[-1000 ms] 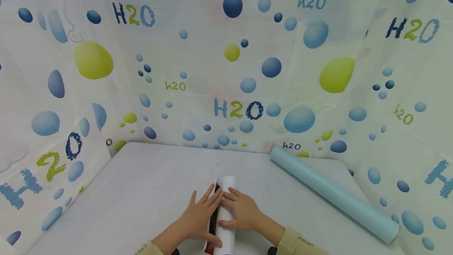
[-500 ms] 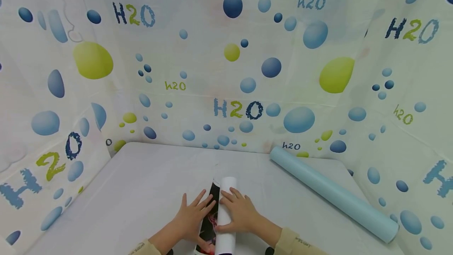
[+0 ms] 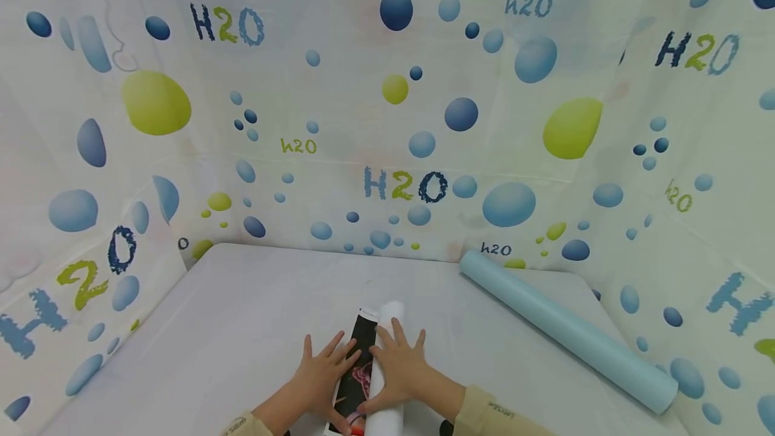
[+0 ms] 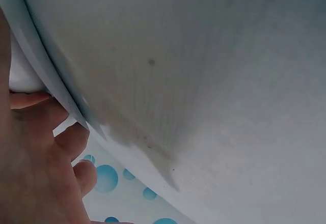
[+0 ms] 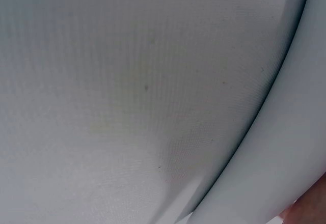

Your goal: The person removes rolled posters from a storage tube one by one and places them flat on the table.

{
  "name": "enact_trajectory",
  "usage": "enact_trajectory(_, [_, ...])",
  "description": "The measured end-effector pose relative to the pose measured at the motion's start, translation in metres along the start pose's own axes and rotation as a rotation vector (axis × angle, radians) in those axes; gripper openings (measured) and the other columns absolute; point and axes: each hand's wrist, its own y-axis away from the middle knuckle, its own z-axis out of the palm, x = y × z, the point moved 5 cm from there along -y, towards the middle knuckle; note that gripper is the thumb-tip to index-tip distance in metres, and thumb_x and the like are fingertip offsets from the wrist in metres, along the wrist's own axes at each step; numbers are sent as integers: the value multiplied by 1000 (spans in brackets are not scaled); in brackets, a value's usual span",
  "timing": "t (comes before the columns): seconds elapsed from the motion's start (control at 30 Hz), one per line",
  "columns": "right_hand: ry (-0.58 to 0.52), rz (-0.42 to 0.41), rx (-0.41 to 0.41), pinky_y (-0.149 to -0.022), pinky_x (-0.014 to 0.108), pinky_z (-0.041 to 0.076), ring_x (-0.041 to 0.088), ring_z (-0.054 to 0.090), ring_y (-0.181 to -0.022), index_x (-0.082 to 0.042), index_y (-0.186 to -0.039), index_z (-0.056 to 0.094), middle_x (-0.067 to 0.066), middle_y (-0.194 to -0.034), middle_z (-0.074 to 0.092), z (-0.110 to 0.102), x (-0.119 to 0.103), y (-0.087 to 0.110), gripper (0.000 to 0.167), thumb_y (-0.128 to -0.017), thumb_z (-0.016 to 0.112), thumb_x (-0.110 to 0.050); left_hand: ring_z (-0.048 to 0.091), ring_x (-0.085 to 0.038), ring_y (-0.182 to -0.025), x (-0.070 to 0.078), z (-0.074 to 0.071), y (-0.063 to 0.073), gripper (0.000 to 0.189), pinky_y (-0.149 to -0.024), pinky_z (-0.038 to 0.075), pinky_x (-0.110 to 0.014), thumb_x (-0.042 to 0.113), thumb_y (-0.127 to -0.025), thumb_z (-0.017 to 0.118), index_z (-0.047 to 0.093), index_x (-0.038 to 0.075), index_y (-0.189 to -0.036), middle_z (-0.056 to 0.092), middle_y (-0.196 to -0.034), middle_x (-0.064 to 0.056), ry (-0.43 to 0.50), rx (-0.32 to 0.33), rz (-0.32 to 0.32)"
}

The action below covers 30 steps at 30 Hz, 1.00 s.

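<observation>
A poster, partly rolled up, lies on the table in front of me. Its flat part shows a dark print with pink and red shapes, and its rolled part is white outside. My left hand rests on the print's left side with spread fingers. Over the white roll lies my right hand, fingers spread and thumb toward the print. In the left wrist view, the left hand touches the paper's edge. The right wrist view shows the roll beside the right hand, mostly out of frame.
A long light-blue roll lies diagonally along the right side of the white table. Behind and on both sides hangs a white curtain with coloured drops and H2O lettering.
The hands have spread apart, the left hand moving left. A wider strip of the dark print shows beside the roll. My right hand's fingers have fanned out over the roll.
</observation>
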Motion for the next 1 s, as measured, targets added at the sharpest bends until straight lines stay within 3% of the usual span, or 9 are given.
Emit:
enact_trajectory(0.17, [113, -100, 7, -96, 67, 19, 25, 9, -138, -19, -129, 51, -4, -146, 31, -3, -9, 0, 98, -58, 46, -87, 23, -28, -135, -2, 2, 0, 116, -93, 26, -66, 82, -46, 62, 37, 20, -141, 30, -147, -2, 102, -72, -10])
enact_trajectory(0.4, [134, -159, 4, -96, 66, 20, 26, 20, -136, -25, -117, 58, -10, -130, 48, 1, -8, -3, 83, -59, 50, -83, 31, -31, -131, -4, 9, -3, 116, -89, 37, -60, 72, -48, 71, 34, 15, -142, 26, -148, -5, 285, -136, -28])
enact_trajectory(0.73, [178, -47, -26, -89, 75, 13, 26, 27, -133, -26, -118, 58, -11, -125, 51, -5, -6, 5, 88, -53, 54, -85, 29, -32, -132, -6, 12, -9, 114, -88, 38, -61, 68, -48, 75, 35, 17, -142, 26, -148, -4, 331, -194, -58])
enact_trajectory(1.0, [254, 36, -47, -91, 75, 6, 29, 33, -129, -25, -126, 55, -6, -128, 49, -2, 7, 11, 96, -49, 58, -84, 28, -31, -133, -8, 10, -12, 113, -91, 36, -60, 64, -48, 78, 34, 19, -142, 26, -148, -2, 358, -251, -91])
